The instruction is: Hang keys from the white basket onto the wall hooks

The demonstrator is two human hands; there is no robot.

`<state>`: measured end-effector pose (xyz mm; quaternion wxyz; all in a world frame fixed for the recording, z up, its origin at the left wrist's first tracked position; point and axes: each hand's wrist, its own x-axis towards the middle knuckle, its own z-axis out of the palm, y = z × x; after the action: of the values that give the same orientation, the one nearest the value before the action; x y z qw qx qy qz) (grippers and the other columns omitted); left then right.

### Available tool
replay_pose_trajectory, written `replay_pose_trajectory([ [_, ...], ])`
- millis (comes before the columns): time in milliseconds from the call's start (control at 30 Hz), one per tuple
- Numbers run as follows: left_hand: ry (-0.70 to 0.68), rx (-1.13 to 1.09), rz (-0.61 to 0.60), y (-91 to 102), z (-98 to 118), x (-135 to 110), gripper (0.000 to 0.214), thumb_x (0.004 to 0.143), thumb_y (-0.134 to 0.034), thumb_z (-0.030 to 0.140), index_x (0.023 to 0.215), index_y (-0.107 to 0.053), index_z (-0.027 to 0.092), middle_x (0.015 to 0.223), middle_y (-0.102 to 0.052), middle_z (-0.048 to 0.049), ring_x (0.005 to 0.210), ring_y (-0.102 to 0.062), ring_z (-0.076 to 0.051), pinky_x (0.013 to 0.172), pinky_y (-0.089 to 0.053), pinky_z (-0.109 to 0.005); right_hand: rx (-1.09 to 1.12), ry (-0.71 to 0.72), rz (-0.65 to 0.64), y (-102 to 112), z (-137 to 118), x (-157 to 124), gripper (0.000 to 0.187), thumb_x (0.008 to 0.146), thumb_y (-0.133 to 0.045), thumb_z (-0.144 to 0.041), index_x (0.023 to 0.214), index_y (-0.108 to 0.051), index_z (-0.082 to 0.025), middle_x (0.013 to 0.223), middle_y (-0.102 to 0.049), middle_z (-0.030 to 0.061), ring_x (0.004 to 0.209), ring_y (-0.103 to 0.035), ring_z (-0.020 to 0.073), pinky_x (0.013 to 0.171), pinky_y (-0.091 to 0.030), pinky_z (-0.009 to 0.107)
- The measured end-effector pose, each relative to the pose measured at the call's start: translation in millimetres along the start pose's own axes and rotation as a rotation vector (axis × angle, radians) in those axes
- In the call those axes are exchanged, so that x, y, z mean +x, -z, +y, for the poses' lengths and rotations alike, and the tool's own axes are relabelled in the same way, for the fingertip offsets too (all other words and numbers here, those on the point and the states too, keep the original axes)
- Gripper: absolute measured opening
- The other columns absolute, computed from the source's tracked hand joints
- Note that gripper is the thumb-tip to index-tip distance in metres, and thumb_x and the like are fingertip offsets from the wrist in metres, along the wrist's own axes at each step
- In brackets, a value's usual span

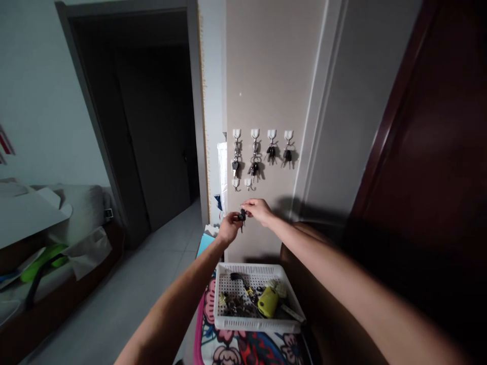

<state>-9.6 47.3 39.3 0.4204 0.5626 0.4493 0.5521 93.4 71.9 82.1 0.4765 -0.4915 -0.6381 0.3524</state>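
Between my two hands is a bunch of dark-headed keys [242, 216], held in front of the wall below the hooks. My left hand [230, 226] is closed on the keys from the left. From the right, my right hand [257, 209] pinches the top of the bunch, where its ring seems to be. Just above, two white hooks [248, 183] on the wall carry nothing. Higher up, a row of several white hooks holds key bunches [253, 168]; the two at the left hang from metal clasps [237, 148].
Below my hands, a white perforated basket [258, 324] holds keys, a yellow-green case [268, 302] and small trinkets. It rests on a flowered cloth surface [228, 350]. A dark doorway [152, 132] opens at the left, beside a cluttered sofa [87, 203]. A dark red door [429, 152] stands right.
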Motion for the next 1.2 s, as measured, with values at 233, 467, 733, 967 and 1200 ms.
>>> replay_pose_trajectory([
  [233,-0.043,0.213,0.108,13.3,13,40,0.045,0.057,-0.043,0.008,0.102,-0.04,0.014,0.089,-0.054,-0.0071,0.061,-0.049,-0.008,0.051,-0.037,-0.018,-0.092,-0.036,0.112,-17,-18,42,0.014,0.063,-0.047,-0.018,0.074,-0.054,-0.014,0.069,-0.057,0.0038,0.053,-0.051,0.0072,0.045,-0.042,0.017],
  [467,-0.04,0.302,0.088,14.3,7,67,0.051,0.058,-0.043,0.008,0.107,-0.035,0.015,0.099,-0.049,-0.0086,0.072,-0.05,-0.013,0.057,-0.039,-0.021,-0.29,-0.009,0.21,-29,1,79,0.021,0.069,-0.037,-0.016,0.085,-0.052,-0.018,0.08,-0.058,0.0052,0.062,-0.054,0.0104,0.051,-0.043,0.02],
  [733,0.033,0.288,0.037,16.1,-4,63,0.052,0.058,-0.046,0.008,0.109,-0.034,0.014,0.11,-0.04,-0.0119,0.091,-0.044,-0.017,0.062,-0.039,-0.02,-0.456,0.057,0.239,-31,11,80,0.028,0.067,-0.034,-0.01,0.086,-0.053,-0.013,0.083,-0.057,0.0073,0.071,-0.054,0.0121,0.062,-0.041,0.022],
  [967,0.073,0.429,-0.115,20.1,-46,-13,0.032,0.059,-0.045,0.012,0.09,-0.05,0.012,0.089,-0.054,-0.0075,0.072,-0.051,-0.012,0.065,-0.039,-0.022,-0.625,0.15,-0.165,-3,34,-12,0.022,0.062,-0.044,-0.016,0.08,-0.056,-0.018,0.081,-0.057,0.001,0.069,-0.051,0.0104,0.062,-0.038,0.019],
  [1200,0.009,0.508,-0.475,-9.1,-78,-91,0.025,0.059,-0.045,0.015,0.083,-0.053,0.015,0.077,-0.057,-0.0023,0.07,-0.05,-0.011,0.065,-0.039,-0.021,-1.0,0.139,-0.785,32,86,-103,0.037,0.046,-0.059,-0.029,0.081,-0.056,-0.019,0.077,-0.056,0.002,0.07,-0.049,0.0154,0.057,-0.035,0.021],
])
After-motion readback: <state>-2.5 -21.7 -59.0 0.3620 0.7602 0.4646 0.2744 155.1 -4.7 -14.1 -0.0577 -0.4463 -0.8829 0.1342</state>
